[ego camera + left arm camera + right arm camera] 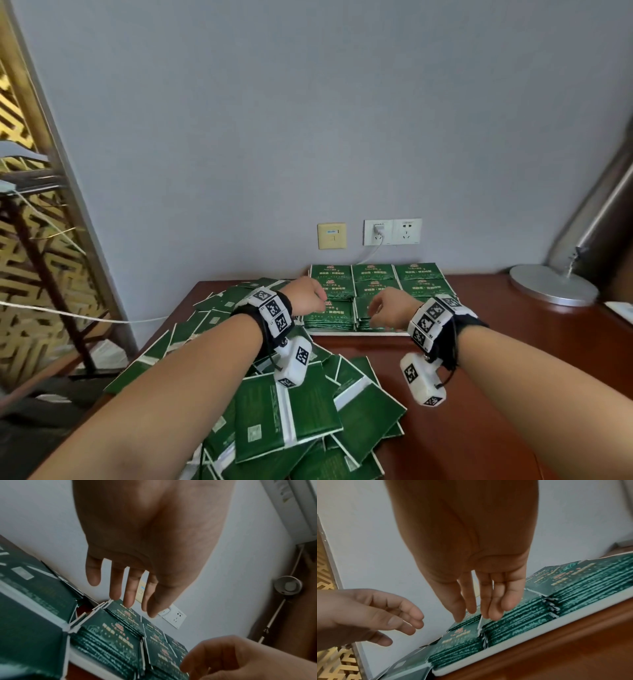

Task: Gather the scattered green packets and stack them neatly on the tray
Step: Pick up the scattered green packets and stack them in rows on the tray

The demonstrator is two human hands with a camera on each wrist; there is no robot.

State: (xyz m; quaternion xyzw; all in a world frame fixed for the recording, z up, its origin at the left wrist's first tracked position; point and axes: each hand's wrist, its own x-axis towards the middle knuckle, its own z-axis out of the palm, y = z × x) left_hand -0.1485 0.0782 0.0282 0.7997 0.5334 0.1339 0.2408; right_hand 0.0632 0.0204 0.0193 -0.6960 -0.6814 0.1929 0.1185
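Note:
Green packets stand in several neat stacks (376, 284) on a white tray (359, 331) at the back of the brown table. A loose pile of green packets (294, 411) spreads over the table's left and front. My left hand (308, 296) hovers over the tray's left stacks; in the left wrist view my left hand (128, 588) has straight, empty fingers above the stacks (109, 642). My right hand (387, 308) is over the middle stacks. In the right wrist view my right hand (484, 601) points its fingers down at the stacks (522, 622) behind the tray's rim (556, 624), holding nothing.
A round metal lamp base (553, 284) stands at the back right of the table (479, 394). Wall sockets (392, 232) with a plugged white cable sit just behind the tray. A gold lattice screen (27, 240) and a white cord lie off the left edge.

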